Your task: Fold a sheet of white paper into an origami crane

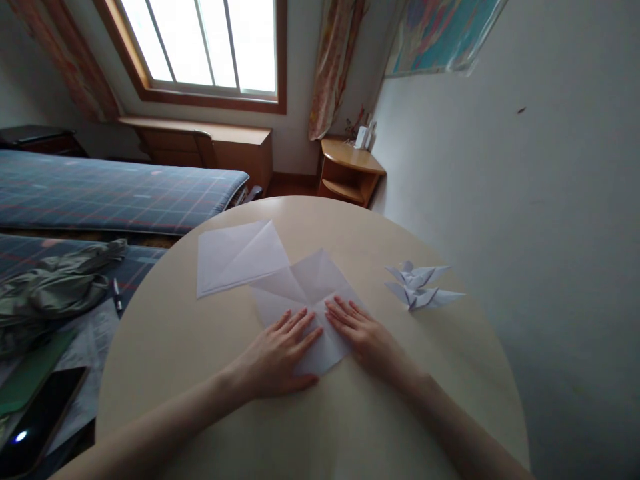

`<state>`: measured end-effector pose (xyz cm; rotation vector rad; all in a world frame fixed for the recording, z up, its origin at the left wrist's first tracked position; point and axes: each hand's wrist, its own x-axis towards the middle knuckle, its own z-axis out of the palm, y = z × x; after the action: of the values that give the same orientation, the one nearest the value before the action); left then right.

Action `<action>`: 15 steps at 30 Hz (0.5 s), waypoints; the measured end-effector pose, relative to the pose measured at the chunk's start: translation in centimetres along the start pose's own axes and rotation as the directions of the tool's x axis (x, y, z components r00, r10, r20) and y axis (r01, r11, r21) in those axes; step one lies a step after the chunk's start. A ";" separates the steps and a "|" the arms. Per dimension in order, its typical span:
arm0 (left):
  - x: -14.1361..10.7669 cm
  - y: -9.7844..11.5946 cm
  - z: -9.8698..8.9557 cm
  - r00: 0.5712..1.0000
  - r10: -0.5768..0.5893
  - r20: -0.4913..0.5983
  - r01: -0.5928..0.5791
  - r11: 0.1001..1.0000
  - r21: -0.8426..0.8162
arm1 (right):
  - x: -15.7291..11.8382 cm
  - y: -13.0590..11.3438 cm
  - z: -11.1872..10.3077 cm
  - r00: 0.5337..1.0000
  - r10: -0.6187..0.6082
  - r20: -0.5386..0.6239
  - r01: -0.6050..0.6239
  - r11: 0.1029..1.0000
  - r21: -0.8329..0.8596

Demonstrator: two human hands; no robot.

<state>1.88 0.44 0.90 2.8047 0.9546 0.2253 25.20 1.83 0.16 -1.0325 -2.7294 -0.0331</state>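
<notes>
Head view | creased paper [317,277] partly under left hand [280,357], right hand [365,337] | hands wide, flat

Creased sheet [318,275], paper pile [235,255] & folded birds [425,298] all wht. Tabletop [160,347] lt cream. Mattress [120,193] blue w/ red & pale plaid. Window frame [282,67] brn.

The left forearm [195,405] and right forearm [445,417], both bare, angle inward. The left hand [280,353] lies palm down, its thumb [303,382] splayed; the right hand [364,335] (its fingers [346,316] closer together) lies flat beside it.
</notes>
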 end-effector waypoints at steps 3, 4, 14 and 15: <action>-0.2 0.5 -0.4 0.999 0.044 -0.009 -0.044 0.999 0.008 | 0.2 -0.3 0.3 0.994 0.031 0.102 -0.037 0.998 0.058; -0.2 0.7 -0.4 0.998 0.051 -0.019 -0.051 0.999 0.018 | 0.2 -0.6 0.1 0.991 0.057 0.117 -0.065 0.996 0.061; -1.0 2.0 -0.3 0.998 0.060 -0.030 -0.044 0.926 0.374 | -0.4 -1.9 -3.6 0.973 0.179 0.148 -0.192 0.978 0.083; -1.1 2.1 -0.1 0.999 0.032 -0.035 -0.015 0.913 0.408 | -0.4 -2.0 -3.8 0.972 0.178 0.153 -0.194 0.977 0.090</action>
<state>2.28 -1.86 1.37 3.2017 1.0874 0.0936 24.96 -0.34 3.93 -1.3021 -2.7119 0.2211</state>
